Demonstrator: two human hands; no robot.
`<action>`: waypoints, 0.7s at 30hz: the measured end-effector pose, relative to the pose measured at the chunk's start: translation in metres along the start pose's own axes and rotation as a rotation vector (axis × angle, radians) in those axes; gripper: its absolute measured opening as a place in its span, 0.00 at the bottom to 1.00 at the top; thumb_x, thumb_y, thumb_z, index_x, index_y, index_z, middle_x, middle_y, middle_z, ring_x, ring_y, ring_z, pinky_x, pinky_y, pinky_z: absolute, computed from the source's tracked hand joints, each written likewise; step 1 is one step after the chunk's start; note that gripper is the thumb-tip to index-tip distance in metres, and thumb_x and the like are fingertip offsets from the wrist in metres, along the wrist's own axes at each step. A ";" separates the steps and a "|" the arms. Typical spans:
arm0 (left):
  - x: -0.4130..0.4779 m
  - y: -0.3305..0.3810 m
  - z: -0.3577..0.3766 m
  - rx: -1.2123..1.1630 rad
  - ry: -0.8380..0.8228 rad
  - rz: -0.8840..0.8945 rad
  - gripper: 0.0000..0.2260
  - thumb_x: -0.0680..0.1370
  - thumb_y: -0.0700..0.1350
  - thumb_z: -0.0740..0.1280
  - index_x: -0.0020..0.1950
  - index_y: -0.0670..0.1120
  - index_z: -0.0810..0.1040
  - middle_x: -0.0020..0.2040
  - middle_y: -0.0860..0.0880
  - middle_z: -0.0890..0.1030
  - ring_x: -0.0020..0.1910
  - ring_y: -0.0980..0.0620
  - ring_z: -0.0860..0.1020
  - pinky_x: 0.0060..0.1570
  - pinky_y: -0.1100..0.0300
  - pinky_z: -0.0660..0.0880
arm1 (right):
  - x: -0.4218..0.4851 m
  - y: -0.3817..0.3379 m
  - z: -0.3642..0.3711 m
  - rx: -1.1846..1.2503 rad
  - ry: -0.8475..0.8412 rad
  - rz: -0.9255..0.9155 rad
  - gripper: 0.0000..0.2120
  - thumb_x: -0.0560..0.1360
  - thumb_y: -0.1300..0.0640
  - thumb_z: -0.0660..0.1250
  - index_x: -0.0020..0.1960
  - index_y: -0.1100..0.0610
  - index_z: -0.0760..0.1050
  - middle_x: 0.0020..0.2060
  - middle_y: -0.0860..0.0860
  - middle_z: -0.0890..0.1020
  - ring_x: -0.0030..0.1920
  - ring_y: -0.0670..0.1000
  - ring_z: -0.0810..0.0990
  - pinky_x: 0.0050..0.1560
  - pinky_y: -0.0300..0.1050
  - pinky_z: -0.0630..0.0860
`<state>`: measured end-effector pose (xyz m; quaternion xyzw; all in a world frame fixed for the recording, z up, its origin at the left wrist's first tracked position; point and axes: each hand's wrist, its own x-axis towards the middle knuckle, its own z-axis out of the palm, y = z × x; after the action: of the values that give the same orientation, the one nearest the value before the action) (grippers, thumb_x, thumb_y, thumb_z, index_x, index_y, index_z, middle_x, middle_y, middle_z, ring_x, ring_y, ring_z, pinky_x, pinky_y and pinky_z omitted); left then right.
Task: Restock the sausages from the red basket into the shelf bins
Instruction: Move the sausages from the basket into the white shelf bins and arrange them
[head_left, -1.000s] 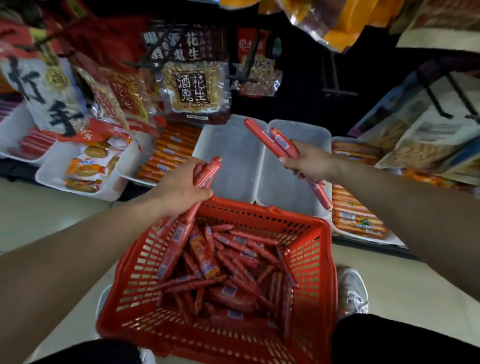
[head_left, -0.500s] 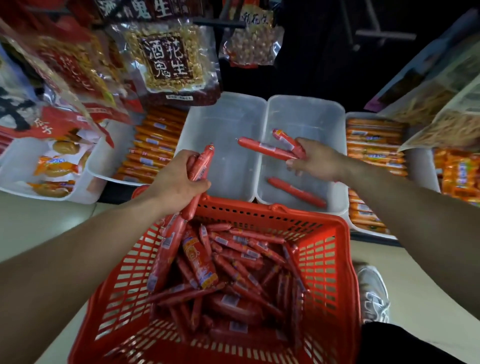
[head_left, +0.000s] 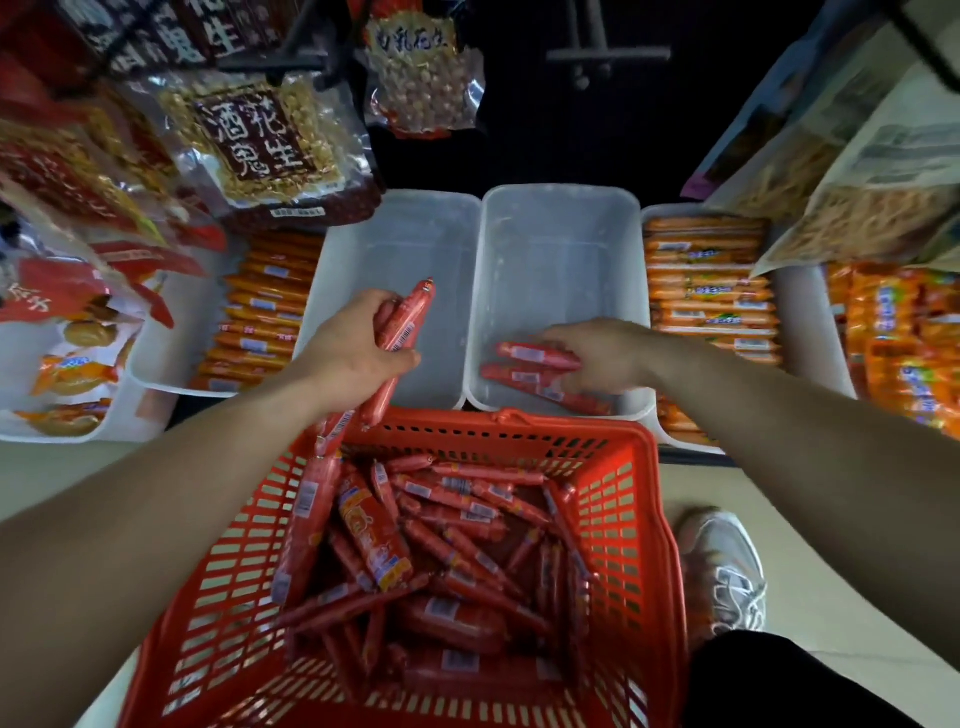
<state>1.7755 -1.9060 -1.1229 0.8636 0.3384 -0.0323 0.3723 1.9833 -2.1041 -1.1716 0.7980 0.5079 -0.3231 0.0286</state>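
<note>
Two clear bins between stacks of orange sausages, peanut bags overhead.

Basket nearest, sausages heaped inside. Behind it, left bin beside right bin; further sausages at right bin's near end. Stocked bins flank both.

the right hand is now down on the floor of the clear bin at 1 o'clock from the red basket, no longer raised above it. three sausages lie there where none lay before. the left hand carries its bundle towards 12 o'clock, off the basket rim and over the neighbouring bin at 11 o'clock.
</note>
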 end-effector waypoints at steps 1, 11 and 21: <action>0.002 0.005 0.002 0.012 -0.005 0.006 0.23 0.74 0.46 0.75 0.65 0.52 0.71 0.50 0.52 0.79 0.46 0.53 0.79 0.43 0.60 0.72 | 0.002 -0.003 0.001 0.019 0.006 -0.014 0.28 0.73 0.43 0.72 0.70 0.49 0.70 0.63 0.49 0.79 0.62 0.55 0.77 0.60 0.49 0.74; 0.069 0.108 0.075 0.173 -0.215 0.304 0.25 0.71 0.41 0.76 0.66 0.52 0.73 0.54 0.53 0.78 0.50 0.52 0.77 0.44 0.63 0.67 | -0.044 0.077 0.018 0.458 0.623 0.248 0.07 0.78 0.54 0.65 0.55 0.50 0.79 0.46 0.46 0.81 0.49 0.51 0.80 0.49 0.45 0.75; 0.093 0.101 0.130 0.501 -0.373 0.382 0.27 0.70 0.46 0.77 0.67 0.57 0.72 0.55 0.50 0.80 0.50 0.47 0.78 0.49 0.53 0.76 | -0.046 0.084 0.048 0.578 0.560 0.304 0.10 0.80 0.50 0.64 0.59 0.50 0.77 0.50 0.47 0.81 0.49 0.50 0.79 0.46 0.45 0.71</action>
<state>1.9338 -1.9904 -1.1825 0.9550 0.0787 -0.2008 0.2036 2.0169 -2.1991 -1.2085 0.8960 0.2611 -0.2151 -0.2877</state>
